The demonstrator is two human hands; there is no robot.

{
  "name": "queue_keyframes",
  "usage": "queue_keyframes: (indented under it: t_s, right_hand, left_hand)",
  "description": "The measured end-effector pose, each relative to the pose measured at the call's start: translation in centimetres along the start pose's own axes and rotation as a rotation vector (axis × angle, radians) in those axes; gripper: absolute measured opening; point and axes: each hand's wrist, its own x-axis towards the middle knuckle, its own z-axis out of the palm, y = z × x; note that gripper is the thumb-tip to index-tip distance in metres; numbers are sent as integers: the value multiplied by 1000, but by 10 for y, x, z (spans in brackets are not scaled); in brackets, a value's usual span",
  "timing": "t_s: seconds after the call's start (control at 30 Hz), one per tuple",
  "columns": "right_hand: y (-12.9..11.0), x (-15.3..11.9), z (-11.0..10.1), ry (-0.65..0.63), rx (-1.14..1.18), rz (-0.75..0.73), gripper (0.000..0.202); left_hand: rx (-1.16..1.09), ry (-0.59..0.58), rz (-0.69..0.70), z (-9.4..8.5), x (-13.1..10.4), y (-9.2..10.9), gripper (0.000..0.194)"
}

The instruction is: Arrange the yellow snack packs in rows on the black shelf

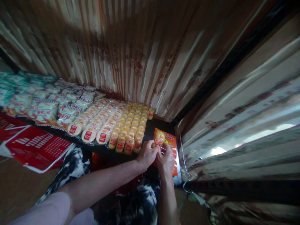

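Between my fingers is a small yellow packaged snack (159,138) with a red label, held over an orange printed packet (173,150). My left hand (147,154) closes on its lower left side. Closed on the lower right side is my right hand (166,156), its fingertips close to those of the left. To the left, rows of similar yellow packaged snacks (128,142) stand tightly side by side on the black shelf (150,126). One more yellow snack (151,113) sits at the back right corner of these rows.
Farther left are rows of round white packaged crackers (87,132), white snack bags (45,111) and green bags (14,81). A red basket (39,147) stands at lower left. Printed plastic sheeting (131,47) hangs behind, and a dark metal post (211,68) rises at right.
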Motion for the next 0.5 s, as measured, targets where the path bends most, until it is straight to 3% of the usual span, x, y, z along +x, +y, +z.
queue_keyframes:
  t_s: [0.13, 0.3, 0.5]
  right_hand:
    - [-3, 17, 4, 6, 25, -37, 49]
    - [-11, 34, 7, -6, 9, -22, 51]
    - [-23, 45, 4, -98, -23, 21, 46]
  left_hand:
    - [-27, 33, -12, 8, 9, 13, 51]
    - [-87, 40, -22, 17, 22, 25, 45]
    - [-123, 65, -65, 25, 40, 23, 40]
